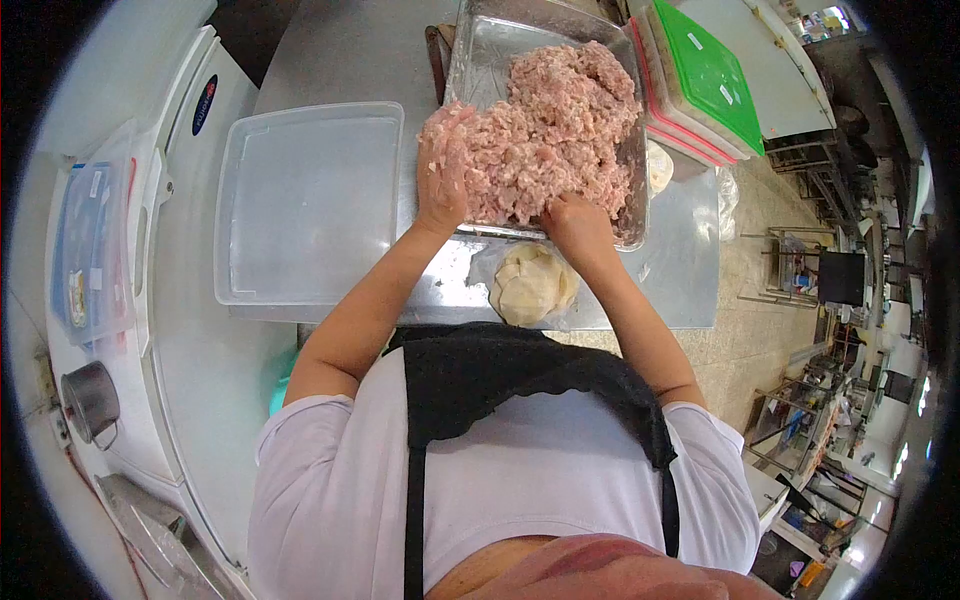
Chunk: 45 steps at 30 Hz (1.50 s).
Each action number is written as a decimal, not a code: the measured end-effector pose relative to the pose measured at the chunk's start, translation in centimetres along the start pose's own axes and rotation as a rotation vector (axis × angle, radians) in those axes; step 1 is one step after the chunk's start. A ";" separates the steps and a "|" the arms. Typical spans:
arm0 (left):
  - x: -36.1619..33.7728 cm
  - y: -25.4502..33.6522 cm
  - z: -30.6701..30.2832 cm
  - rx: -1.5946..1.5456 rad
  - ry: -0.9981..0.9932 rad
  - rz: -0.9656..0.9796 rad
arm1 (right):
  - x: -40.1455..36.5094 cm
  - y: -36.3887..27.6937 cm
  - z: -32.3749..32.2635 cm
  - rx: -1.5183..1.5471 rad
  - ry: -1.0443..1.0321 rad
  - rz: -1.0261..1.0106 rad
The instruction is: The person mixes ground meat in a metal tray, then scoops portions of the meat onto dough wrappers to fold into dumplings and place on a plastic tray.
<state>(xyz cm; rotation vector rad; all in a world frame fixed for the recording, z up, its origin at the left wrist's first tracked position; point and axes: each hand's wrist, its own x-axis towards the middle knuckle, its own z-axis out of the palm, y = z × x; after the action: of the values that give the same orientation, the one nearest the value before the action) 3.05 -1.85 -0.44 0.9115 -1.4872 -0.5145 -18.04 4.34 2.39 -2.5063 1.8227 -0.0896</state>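
Observation:
A large mound of raw ground meat fills the right and front of a deep metal tray. My left hand lies along the mound's left side, fairly straight, with bits of meat stuck over its fingers. At the tray's front edge, my right hand has its fingers curled into the meat, and their tips are buried. Between my forearms, a stack of pale round dough wrappers sits on clear plastic in front of the tray.
A translucent plastic container or lid lies left of the tray on the metal table. Stacked tubs with a green lid stand at the right. A white freezer borders the left, with a metal pot beyond it.

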 end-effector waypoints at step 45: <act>-0.5 -3.1 0.5 -0.584 0.137 -0.256 | -0.3 -2.3 -2.7 0.075 -0.242 0.029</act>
<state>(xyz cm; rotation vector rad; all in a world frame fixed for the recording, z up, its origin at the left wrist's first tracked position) 3.25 -3.33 -3.23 0.6539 -1.0123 -0.9922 -16.16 5.29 5.23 -2.3231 1.7255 0.1382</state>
